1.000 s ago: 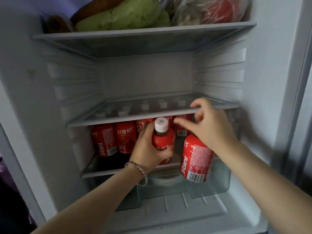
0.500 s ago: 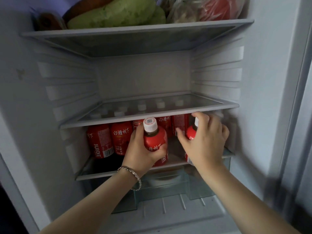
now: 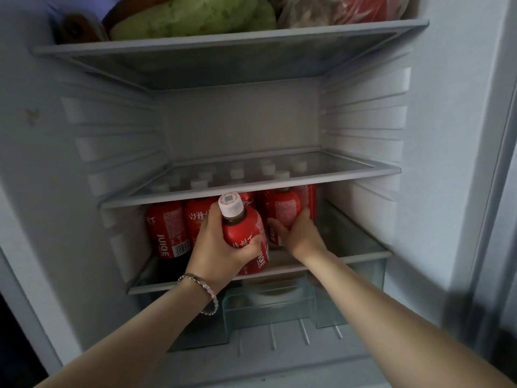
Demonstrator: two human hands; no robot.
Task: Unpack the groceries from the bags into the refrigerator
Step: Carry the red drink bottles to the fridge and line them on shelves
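Observation:
I face an open refrigerator. My left hand (image 3: 221, 247) grips a red juice bottle (image 3: 244, 233) with a white cap, upright, at the front edge of the lower glass shelf (image 3: 361, 254). My right hand (image 3: 298, 233) reaches under the middle glass shelf (image 3: 321, 175) and holds a second red juice bottle (image 3: 282, 211) standing on the lower shelf beside the first. Several more red juice bottles (image 3: 167, 228) stand in rows behind and to the left, their white caps showing through the middle shelf.
The top shelf (image 3: 223, 40) carries green vegetables (image 3: 190, 15) and a bagged red item (image 3: 361, 7). A clear crisper drawer (image 3: 268, 306) sits below the lower shelf. The right part of the lower shelf is bare. The refrigerator's right wall (image 3: 453, 135) is close.
My right hand carried its bottle from in front of the fridge in under the middle shelf and now holds it low on the lower shelf. My left hand kept its bottle near the shelf's front.

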